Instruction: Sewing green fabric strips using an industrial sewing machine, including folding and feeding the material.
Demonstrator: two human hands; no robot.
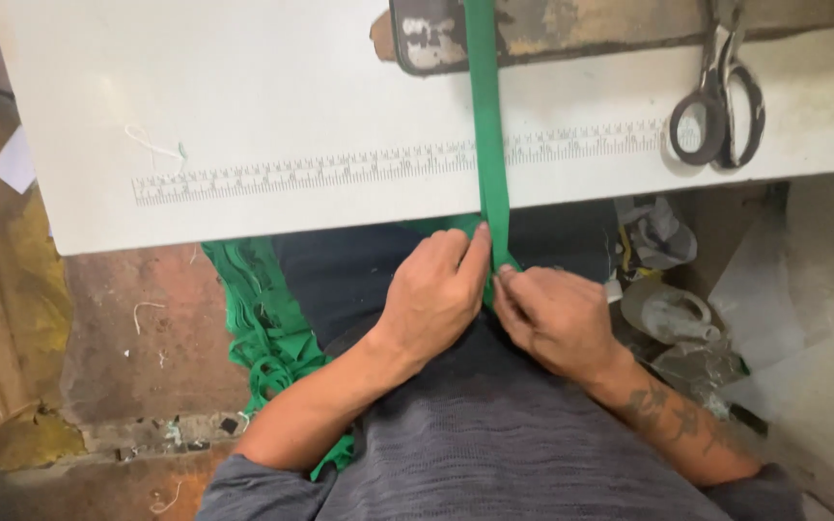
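From the head camera I see both hands meeting in my lap just below the edge of the white table [243, 125]. My left hand [433, 294] is curled nearly closed, its fingers pinching the green strap [487, 145] where it drops off the table edge; my right hand [554, 318] is also curled in, fingertips pressed to the same strap from the other side, the two hands touching or almost so. The strap's end is hidden between the fingers, so I cannot tell how it finishes there. It runs straight up across the table, over a printed ruler strip [340, 169], and passes over a dark phone-like slab [431, 37] that is cut off by the top of the frame, as is the strap itself. A pair of scissors [718, 106] lies at the upper right, blades partly out of view. A tangled heap of green straps [263, 318] hangs to my left, partly hidden behind my forearm. On the right, under the table, sits a clutter of plastic wrapping [673, 318] that I cannot make out clearly.
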